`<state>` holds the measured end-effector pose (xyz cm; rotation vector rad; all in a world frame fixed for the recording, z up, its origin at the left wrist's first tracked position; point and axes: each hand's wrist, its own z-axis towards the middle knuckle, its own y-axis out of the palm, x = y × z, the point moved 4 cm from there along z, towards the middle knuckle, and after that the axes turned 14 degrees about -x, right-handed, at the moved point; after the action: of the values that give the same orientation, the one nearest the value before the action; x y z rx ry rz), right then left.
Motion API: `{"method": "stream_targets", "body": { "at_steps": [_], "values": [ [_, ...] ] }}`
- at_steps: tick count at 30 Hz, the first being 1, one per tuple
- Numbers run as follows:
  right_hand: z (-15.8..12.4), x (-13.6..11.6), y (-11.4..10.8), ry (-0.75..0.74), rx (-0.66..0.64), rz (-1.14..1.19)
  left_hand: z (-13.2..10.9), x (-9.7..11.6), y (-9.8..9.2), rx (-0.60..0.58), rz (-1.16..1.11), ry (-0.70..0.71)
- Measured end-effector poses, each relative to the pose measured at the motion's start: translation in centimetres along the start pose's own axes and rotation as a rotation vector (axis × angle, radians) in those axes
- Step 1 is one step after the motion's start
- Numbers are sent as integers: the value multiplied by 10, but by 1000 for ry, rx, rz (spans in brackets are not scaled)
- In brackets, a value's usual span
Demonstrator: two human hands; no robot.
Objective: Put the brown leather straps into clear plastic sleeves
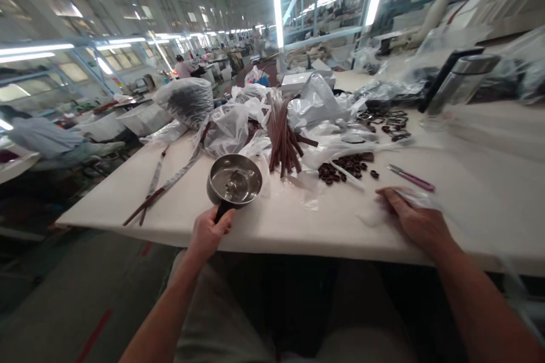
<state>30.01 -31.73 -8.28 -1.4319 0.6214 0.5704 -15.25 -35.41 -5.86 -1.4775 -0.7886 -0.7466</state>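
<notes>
So we've got a small metal saucepan [256,177] in our left hand [212,232], fist wrapped round its black handle [222,211], held at the near edge of the pale-covered table [298,232], left of centre. We can't really tell if its base touches the tabletop, and whatever's in the bottom (bits or just reflections) is too blurry to call. Our right hand [419,227] is over on the right with bent fingers against some thin clear plastic [419,198]; can't say whether we're gripping it or just resting there. Just beyond that hand lies a pink-handled cutting tool [412,177], and to its left there's a heap of small dark brown rings [330,173] with a white stick [347,174] lying across it. Behind the pan, a bundle of brown strips [281,144] fans toward us between crumpled plastic bags [227,129], while two more long strips [147,202], partly wrapped, cross near the left edge. Dark buckle-like frames [394,125] and a silver flask [462,82] sit farther back on our right.
</notes>
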Motion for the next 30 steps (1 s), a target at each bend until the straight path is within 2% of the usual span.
{"method": "stream_targets", "body": {
  "at_steps": [3, 7, 15, 22, 30],
  "values": [
    [-1, -1, 1, 30, -24, 96, -2, 2, 2, -12, 33, -2],
    [-1, 2, 2, 71, -44, 96, -2, 5, 5, -54, 108, 27],
    [3, 17, 8, 28, -16, 79, 0, 16, 19, -120, 168, 67],
    [0, 12, 7, 20, -27, 107, 1, 34, 33, -166, 173, 89],
    [-1, 9, 6, -13, -5, 129, 3, 44, 38, -161, 314, 123]
  ]
}}
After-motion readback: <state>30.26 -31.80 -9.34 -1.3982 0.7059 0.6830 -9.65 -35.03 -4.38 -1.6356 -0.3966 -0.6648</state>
